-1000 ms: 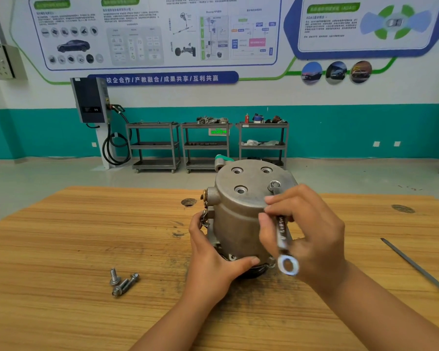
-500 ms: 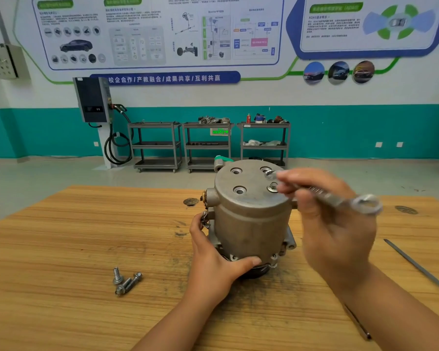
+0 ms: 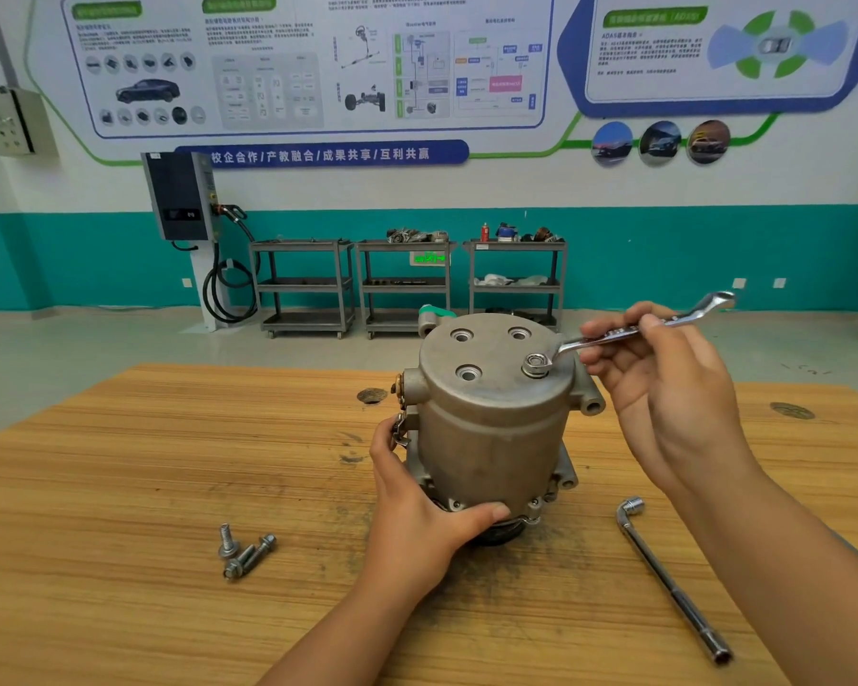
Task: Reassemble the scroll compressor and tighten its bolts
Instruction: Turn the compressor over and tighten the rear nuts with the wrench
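Fingers (image 3: 603, 361) of the right hand (image 3: 664, 388) pinch a wrench (image 3: 630, 331) whose open end seems seated on the bolt (image 3: 536, 363) atop the scroll compressor (image 3: 491, 428), which stands upright on the wooden table (image 3: 120, 487), its base gripped by the left hand (image 3: 417, 512), three loose bolts (image 3: 244, 552) lying to its left.

Three grey shelf carts (image 3: 404, 287) are set against a wall (image 3: 615, 190) painted white above a teal band (image 3: 689, 259). Left of the carts, a dark charging unit (image 3: 179, 195) with a looped cable (image 3: 229, 294) is mounted. Above them, printed boards (image 3: 298, 61) are hung. In front of them, grey floor (image 3: 95, 339) is seen.
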`<action>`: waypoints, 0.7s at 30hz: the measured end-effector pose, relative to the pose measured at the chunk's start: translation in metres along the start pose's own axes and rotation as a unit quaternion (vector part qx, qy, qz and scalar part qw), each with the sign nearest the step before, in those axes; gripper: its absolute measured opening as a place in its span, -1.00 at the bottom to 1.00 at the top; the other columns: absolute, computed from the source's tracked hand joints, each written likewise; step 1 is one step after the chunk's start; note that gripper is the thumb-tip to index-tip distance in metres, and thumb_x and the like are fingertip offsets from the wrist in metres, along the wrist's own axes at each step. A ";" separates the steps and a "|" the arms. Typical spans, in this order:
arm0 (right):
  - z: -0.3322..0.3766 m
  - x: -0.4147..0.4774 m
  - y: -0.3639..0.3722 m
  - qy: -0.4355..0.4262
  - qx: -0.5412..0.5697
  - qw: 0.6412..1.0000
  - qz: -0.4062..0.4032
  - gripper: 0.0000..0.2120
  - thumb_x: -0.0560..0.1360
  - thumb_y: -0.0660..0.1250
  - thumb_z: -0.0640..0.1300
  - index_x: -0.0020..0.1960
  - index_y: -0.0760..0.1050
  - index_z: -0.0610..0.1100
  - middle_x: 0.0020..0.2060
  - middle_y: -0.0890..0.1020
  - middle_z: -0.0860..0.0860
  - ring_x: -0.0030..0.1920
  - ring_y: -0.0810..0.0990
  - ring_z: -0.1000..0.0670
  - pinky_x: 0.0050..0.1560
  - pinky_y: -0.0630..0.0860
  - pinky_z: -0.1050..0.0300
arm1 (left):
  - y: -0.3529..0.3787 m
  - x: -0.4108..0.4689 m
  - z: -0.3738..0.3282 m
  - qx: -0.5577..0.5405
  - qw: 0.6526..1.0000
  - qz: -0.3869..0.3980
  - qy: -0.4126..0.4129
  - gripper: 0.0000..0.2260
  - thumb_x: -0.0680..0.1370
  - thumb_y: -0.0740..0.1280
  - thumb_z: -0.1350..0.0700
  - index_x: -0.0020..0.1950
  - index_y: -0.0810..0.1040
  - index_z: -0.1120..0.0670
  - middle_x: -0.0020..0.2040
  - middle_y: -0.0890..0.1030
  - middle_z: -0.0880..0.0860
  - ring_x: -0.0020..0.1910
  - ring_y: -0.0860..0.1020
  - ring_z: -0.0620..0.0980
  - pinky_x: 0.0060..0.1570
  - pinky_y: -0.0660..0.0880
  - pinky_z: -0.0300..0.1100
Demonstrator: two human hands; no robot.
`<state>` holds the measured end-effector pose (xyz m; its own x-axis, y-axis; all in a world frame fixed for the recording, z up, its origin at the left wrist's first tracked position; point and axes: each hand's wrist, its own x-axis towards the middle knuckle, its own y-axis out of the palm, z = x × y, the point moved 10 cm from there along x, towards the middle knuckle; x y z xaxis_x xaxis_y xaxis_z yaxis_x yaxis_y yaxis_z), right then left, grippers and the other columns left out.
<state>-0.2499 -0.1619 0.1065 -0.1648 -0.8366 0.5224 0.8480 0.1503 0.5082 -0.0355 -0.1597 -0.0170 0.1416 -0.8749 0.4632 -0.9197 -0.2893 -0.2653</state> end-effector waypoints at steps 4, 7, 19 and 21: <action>-0.009 0.000 -0.004 0.023 0.006 1.000 -0.014 -0.75 0.65 -0.03 -0.28 -0.12 0.34 -0.15 -0.36 0.66 -0.04 -0.40 0.57 0.05 -0.35 0.49 0.27 | 0.000 -0.001 0.000 -0.001 1.000 0.001 -0.003 0.03 0.17 0.64 -0.11 0.10 -0.20 -0.57 0.36 0.09 -0.24 0.30 0.19 -0.25 0.22 0.16 -0.30; -0.010 -0.003 -0.008 0.010 0.034 0.999 -0.028 -0.72 0.61 -0.02 -0.31 -0.18 0.37 -0.14 -0.38 0.64 -0.05 -0.39 0.54 0.04 -0.36 0.44 0.26 | 0.000 -0.001 0.001 -0.003 1.000 0.003 -0.004 0.06 0.17 0.64 -0.09 0.19 -0.22 -0.47 0.36 0.09 -0.24 0.30 0.19 -0.24 0.23 0.16 -0.30; 0.026 -0.045 0.024 -0.244 -0.167 0.953 0.070 -0.84 0.34 0.17 -0.19 -0.37 0.46 -0.09 -0.36 0.54 0.00 -0.27 0.52 0.04 -0.27 0.42 0.14 | -0.001 -0.001 -0.001 -0.001 1.000 -0.003 0.006 0.05 0.16 0.64 -0.11 0.14 -0.21 -0.53 0.38 0.09 -0.23 0.37 0.19 -0.17 0.27 0.16 -0.26; 0.032 -0.062 0.042 -0.326 -0.270 0.900 0.102 -0.86 0.38 0.18 -0.23 -0.34 0.42 -0.22 -0.34 0.51 -0.05 -0.20 0.53 0.10 -0.20 0.43 0.19 | -0.002 -0.001 -0.001 0.001 1.000 -0.007 0.004 0.05 0.15 0.65 -0.10 0.12 -0.19 -0.55 0.42 0.13 -0.18 0.39 0.23 -0.14 0.28 0.18 -0.24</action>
<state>-0.2199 -0.0870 0.1172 -0.0902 -0.3064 0.9476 0.9863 -0.1592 0.0424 -0.0344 -0.1576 -0.0157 0.1520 -0.8670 0.4746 -0.9168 -0.3030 -0.2599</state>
